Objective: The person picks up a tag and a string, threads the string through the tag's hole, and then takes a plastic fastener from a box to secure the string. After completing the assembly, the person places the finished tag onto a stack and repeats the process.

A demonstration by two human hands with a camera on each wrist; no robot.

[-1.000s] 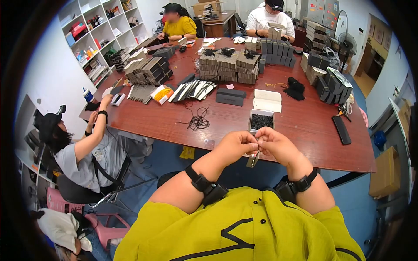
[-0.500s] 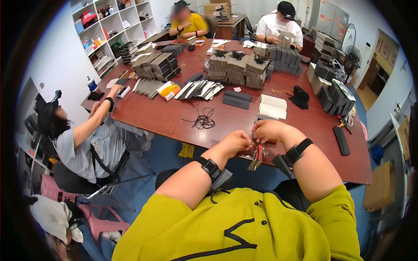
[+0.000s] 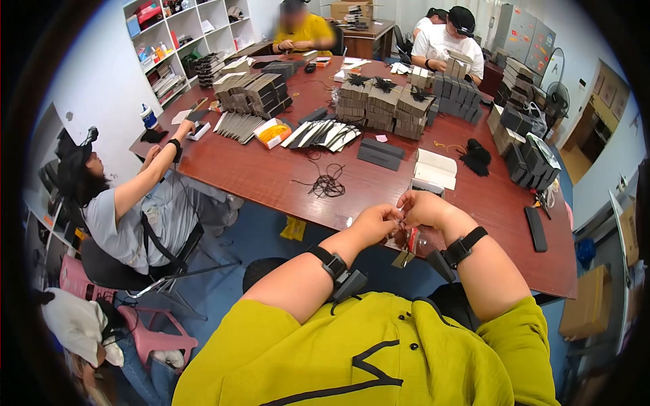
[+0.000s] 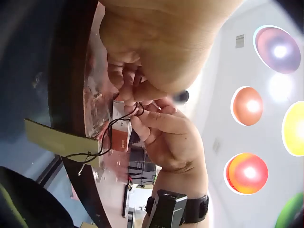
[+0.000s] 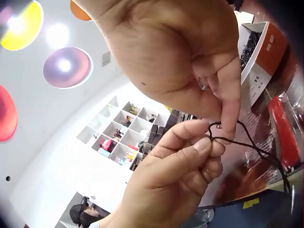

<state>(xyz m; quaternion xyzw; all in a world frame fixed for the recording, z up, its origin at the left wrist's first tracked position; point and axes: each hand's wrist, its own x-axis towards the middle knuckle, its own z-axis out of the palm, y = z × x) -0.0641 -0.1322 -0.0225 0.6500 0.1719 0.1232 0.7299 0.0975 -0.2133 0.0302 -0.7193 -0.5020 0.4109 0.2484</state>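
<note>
– what's in hand?
– one black cord [image 5: 247, 142], pinched at the curled fingertips of both left hand [image 3: 376, 223] and right hand [image 3: 426, 208], at the table's near edge. one tan card tag [image 3: 404, 258] hangs on it, below the hands.
– around them?
– one small box [image 3: 428, 186] of black pieces just behind the right hand. one loose cord tangle [image 3: 328, 184]. stacks of dark boxes [image 3: 382, 101] further back. three other people [image 3: 128, 210], seated.
– surface, room?
– one red-brown table [image 3: 257, 176]. white shelving [image 3: 183, 34] at the wall.

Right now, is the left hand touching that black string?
Touching. In the right wrist view, fingers of the left hand pinch the black string.
</note>
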